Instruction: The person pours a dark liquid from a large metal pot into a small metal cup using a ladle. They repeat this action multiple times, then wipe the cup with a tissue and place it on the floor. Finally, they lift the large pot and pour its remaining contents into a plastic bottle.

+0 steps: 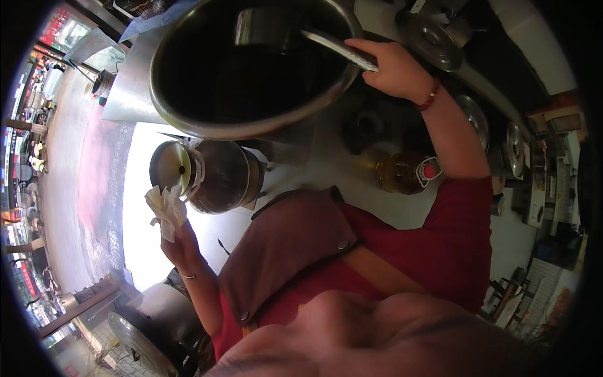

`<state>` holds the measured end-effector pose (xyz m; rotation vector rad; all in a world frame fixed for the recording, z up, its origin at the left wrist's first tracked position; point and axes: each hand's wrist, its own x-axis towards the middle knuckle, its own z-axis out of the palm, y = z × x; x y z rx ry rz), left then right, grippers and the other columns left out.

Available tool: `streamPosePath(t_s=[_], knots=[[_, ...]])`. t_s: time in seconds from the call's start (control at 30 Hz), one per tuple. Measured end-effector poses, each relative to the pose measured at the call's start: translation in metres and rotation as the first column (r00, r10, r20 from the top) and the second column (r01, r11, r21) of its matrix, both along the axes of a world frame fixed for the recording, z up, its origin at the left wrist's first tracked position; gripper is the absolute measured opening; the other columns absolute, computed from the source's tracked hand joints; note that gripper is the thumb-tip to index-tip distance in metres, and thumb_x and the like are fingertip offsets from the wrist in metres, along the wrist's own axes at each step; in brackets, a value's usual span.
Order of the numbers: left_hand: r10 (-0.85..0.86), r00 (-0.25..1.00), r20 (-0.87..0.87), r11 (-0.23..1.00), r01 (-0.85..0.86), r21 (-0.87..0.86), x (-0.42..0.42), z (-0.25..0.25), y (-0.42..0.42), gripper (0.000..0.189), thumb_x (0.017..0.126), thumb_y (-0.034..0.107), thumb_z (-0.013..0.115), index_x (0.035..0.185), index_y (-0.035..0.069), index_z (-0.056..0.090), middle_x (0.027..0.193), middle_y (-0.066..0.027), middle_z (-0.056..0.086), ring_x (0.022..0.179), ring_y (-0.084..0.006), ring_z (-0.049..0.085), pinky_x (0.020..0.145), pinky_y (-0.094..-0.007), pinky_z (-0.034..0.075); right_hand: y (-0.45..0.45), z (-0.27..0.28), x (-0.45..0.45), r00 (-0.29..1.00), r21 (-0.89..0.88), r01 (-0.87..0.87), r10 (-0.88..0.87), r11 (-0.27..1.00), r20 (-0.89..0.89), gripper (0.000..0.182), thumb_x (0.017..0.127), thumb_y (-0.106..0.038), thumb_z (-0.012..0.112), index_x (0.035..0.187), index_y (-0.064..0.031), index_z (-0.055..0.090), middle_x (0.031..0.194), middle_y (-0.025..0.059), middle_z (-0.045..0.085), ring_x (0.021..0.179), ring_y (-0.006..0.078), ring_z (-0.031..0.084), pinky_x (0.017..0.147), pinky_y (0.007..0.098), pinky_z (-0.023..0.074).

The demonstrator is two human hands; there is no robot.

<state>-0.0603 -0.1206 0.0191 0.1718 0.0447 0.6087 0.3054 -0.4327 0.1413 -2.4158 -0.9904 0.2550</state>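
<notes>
A large metal wok [226, 99] with a dark interior fills the top middle of the view. My right hand [400, 68] grips the handle of a metal ladle [337, 45], whose bowl hangs over the wok. Whether the bowl touches the wok's bottom is too dark to tell. My left hand [181, 245] is raised at the lower left with crumpled white tissue [167, 207] in its fingers. Just beyond the tissue is a funnel-like round metal top [172, 165] on a dark barrel-shaped container [221, 176].
A plastic jug of yellow oil [400, 173] with a red cap stands on the floor at right. Round metal lids [431, 40] lie along the right-hand counter. A big metal pot [160, 306] with a lid [141, 346] is at lower left. The street [70, 179] lies beyond.
</notes>
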Motion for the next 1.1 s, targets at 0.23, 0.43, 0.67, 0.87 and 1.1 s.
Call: streamPosePath(t_s=[0.23, 0.43, 0.67, 0.87, 1.1], knots=[[-0.003, 1.0, 0.025, 0.999, 0.004, -0.041, 0.007, 0.0, -0.01, 0.028, 0.095, 0.007, 0.036, 0.118, -0.006, 0.043, 0.13, -0.0213, 0.041, 0.123, -0.0299, 0.038, 0.108, -0.0438, 0.026, 0.025, 0.003, 0.016, 0.968, -0.298, -0.095, 0.158, 0.95, 0.193, 0.055, 0.067, -0.001, 0.054, 0.12, -0.0105, 0.054, 0.085, 0.0152, 0.065, 0.08, 0.0292, 0.063, 0.072, 0.0373, 0.0501], [-0.004, 0.997, 0.074, 0.999, 0.007, -0.033, 0.001, -0.004, -0.011, 0.03, 0.094, 0.006, 0.036, 0.12, -0.006, 0.042, 0.131, -0.0219, 0.041, 0.123, -0.0301, 0.039, 0.108, -0.0435, 0.027, 0.047, -0.011, 0.029, 0.902, -0.429, -0.169, 0.314, 0.888, 0.295, 0.061, 0.064, 0.002, 0.051, 0.124, -0.0093, 0.051, 0.07, 0.0133, 0.062, 0.065, 0.0268, 0.061, 0.061, 0.0362, 0.0493], [0.063, 0.997, -0.037, 0.998, -0.063, -0.019, 0.002, 0.0, -0.015, 0.027, 0.094, 0.006, 0.036, 0.117, -0.004, 0.044, 0.127, -0.0211, 0.044, 0.12, -0.0298, 0.041, 0.106, -0.0427, 0.03, 0.058, -0.02, 0.029, 0.879, -0.461, -0.178, 0.351, 0.869, 0.322, 0.058, 0.066, 0.002, 0.05, 0.123, -0.0085, 0.052, 0.068, 0.0128, 0.061, 0.064, 0.026, 0.061, 0.063, 0.037, 0.0499], [0.091, 0.994, -0.057, 0.986, -0.098, -0.138, 0.002, 0.004, -0.014, 0.022, 0.096, 0.008, 0.034, 0.109, 0.0, 0.049, 0.125, -0.0212, 0.043, 0.118, -0.0308, 0.04, 0.105, -0.043, 0.031, 0.06, -0.022, 0.024, 0.905, -0.447, -0.144, 0.3, 0.883, 0.301, 0.052, 0.07, 0.001, 0.048, 0.121, -0.0078, 0.053, 0.069, 0.0132, 0.061, 0.065, 0.0263, 0.061, 0.066, 0.0375, 0.0503], [0.143, 0.986, -0.082, 0.987, -0.148, -0.061, -0.002, 0.0, -0.015, 0.021, 0.095, 0.006, 0.034, 0.106, 0.001, 0.05, 0.126, -0.0208, 0.043, 0.12, -0.0314, 0.039, 0.106, -0.0444, 0.03, 0.059, -0.027, 0.018, 0.929, -0.437, -0.111, 0.25, 0.893, 0.275, 0.045, 0.074, -0.002, 0.048, 0.118, -0.0064, 0.055, 0.086, 0.0155, 0.064, 0.082, 0.029, 0.062, 0.072, 0.0389, 0.0505]])
